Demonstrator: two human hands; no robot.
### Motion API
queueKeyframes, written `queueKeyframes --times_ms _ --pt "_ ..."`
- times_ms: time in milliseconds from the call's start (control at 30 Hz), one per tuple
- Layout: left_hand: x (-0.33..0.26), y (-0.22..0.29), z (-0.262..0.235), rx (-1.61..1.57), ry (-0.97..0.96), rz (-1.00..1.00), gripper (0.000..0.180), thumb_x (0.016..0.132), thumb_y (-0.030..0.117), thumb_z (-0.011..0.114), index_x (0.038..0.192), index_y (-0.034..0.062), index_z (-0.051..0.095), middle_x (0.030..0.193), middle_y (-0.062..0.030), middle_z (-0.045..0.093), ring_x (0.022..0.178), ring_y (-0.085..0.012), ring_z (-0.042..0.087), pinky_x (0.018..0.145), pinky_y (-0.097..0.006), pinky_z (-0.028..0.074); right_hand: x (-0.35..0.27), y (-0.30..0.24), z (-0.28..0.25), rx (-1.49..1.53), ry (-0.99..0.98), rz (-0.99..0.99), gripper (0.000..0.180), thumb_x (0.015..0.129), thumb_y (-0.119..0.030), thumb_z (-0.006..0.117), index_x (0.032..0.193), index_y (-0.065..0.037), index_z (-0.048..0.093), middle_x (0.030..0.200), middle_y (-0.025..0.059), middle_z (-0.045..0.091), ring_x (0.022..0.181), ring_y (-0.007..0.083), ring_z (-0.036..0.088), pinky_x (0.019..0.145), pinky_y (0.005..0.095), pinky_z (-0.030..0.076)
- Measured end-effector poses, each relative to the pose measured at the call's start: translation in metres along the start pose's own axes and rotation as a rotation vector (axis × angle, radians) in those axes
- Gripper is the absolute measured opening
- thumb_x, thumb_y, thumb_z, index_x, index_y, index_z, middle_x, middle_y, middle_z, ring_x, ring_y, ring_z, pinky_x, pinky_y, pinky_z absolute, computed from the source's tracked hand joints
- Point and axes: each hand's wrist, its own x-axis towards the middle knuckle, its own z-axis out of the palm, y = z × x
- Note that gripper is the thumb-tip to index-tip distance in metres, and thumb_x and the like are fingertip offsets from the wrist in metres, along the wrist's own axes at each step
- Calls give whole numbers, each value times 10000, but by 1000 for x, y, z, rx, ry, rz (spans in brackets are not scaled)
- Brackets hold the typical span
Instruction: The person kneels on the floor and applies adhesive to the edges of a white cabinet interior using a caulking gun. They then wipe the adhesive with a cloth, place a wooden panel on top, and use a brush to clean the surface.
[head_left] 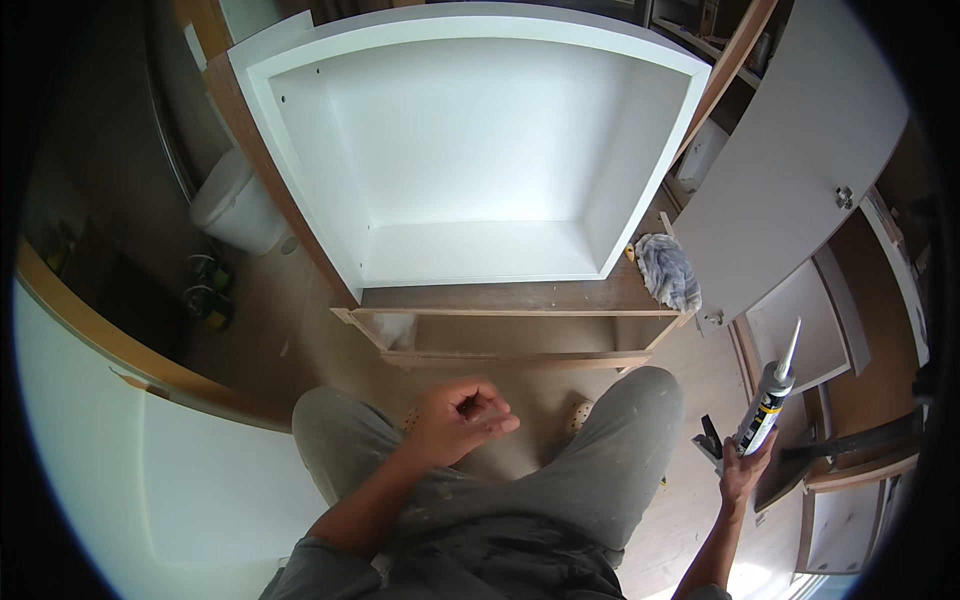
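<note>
My right hand [747, 468], out to the right, is closed round a caulking gun [712, 447]. A grey sealant cartridge [764, 405] sits in it, its pale tapered nozzle [791, 345] pointing up and away. Over my left thigh hovers my left hand [462, 420], its fingers curled in against the thumb; I see nothing in it. Beyond my knees a white cabinet box [480, 150] with a curved top edge stands with its hollow side facing me. It rests on a brown wooden base frame [520, 297], apart from both hands.
A crumpled grey-white rag [668, 272] lies on the base's right end. A light grey door panel [790, 170] with hinges leans at the right, near wooden frames and drawer-like boxes [800, 310]. Left, past a wooden edge, are a white toilet [238, 205] and a green-black power tool [208, 290].
</note>
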Motion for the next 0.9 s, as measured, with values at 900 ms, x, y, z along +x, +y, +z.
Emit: queueKeyframes --times_ms 900 --pt "-11 84 -64 -1289 421 434 491 1064 502 566 1182 26 584 1078 -86 628 1096 -235 610 1102 -424 451 -2 -278 178 736 -984 -559 873 771 -285 927 1511 -105 500 1503 156 564 1415 365 509 1192 519 387"
